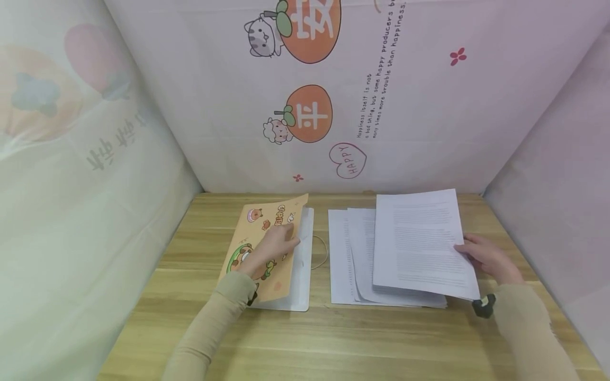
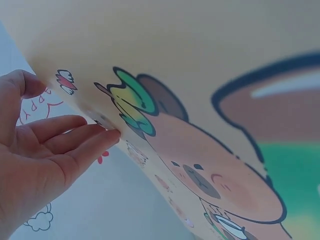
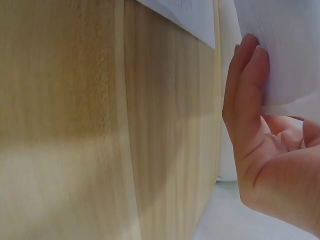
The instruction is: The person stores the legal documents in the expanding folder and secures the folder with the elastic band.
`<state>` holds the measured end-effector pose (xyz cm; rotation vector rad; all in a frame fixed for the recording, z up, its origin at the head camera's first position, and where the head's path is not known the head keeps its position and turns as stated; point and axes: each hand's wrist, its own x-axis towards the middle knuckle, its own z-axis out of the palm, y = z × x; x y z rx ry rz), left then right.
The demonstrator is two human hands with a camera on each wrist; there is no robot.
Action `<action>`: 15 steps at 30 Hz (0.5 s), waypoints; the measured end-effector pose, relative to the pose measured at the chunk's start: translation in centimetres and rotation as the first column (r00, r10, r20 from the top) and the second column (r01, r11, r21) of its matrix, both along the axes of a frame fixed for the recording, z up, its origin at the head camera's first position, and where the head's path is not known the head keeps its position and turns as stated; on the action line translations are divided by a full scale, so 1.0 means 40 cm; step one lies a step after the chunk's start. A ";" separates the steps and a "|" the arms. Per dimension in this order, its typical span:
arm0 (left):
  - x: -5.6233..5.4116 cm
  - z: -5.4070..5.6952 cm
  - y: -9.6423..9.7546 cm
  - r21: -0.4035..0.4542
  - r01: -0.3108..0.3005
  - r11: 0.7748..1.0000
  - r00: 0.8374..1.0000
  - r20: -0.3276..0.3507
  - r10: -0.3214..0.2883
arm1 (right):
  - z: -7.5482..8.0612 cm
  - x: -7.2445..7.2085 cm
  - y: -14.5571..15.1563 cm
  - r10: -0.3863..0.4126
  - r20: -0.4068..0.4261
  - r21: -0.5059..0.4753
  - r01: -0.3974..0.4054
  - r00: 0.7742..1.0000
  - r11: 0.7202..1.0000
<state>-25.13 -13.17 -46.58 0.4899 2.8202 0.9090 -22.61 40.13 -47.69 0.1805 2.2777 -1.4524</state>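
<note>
My right hand (image 1: 491, 259) pinches printed sheets (image 1: 421, 238) at 1 o'clock — better square them; left hand (image 1: 272, 246) touches folder cover (image 1: 251, 230), 11 o'clock, can't tell if pinching — lift wider.

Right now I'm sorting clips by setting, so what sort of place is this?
Probably a small screened-off work booth: a wooden table, pale cloth walling it on three sides, and printed papers beside a cartoon folder.

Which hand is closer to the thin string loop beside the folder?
Left. The left hand is at the raised folder cover, left of the string loop; the right hand is farther, across the papers, holding the top sheets by their right edge.
</note>
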 end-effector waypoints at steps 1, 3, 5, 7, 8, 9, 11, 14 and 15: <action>0.001 0.002 -0.001 0.005 -0.003 1.000 1.000 0.010 0.002 | 0.000 -0.001 -0.004 0.001 -0.007 -0.007 -0.001 1.000 1.000; 0.001 0.005 -0.005 0.024 -0.013 1.000 1.000 0.029 0.012 | 0.001 -0.002 -0.010 0.007 -0.022 -0.021 -0.007 1.000 1.000; 0.000 0.006 -0.008 0.034 -0.019 0.999 0.999 0.035 0.018 | 0.002 -0.002 -0.018 0.006 -0.034 -0.035 -0.007 0.999 0.999; -0.001 0.006 -0.011 0.046 -0.031 0.998 0.999 0.039 0.029 | 0.001 -0.004 -0.024 0.015 -0.047 -0.049 -0.017 0.999 0.999; -0.002 0.006 -0.012 0.050 -0.037 0.998 0.999 0.036 0.035 | 0.001 -0.004 -0.028 0.019 -0.052 -0.056 -0.022 0.998 0.998; -0.003 0.005 -0.014 0.053 -0.042 0.998 0.998 0.037 0.041 | 0.001 -0.005 -0.031 0.021 -0.058 -0.065 -0.025 0.998 0.998; -0.005 0.006 -0.015 0.053 -0.052 0.997 0.998 0.034 0.050 | 0.002 -0.007 -0.037 0.027 -0.064 -0.080 -0.032 0.998 0.996; -0.008 0.005 -0.017 0.057 -0.054 0.997 0.998 0.031 0.053 | 0.003 -0.010 -0.048 0.024 -0.067 -0.093 -0.030 0.997 0.995; -0.009 0.005 -0.018 0.057 -0.052 0.997 0.998 0.033 0.050 | 0.004 -0.011 -0.052 0.019 -0.065 -0.094 -0.025 0.998 0.995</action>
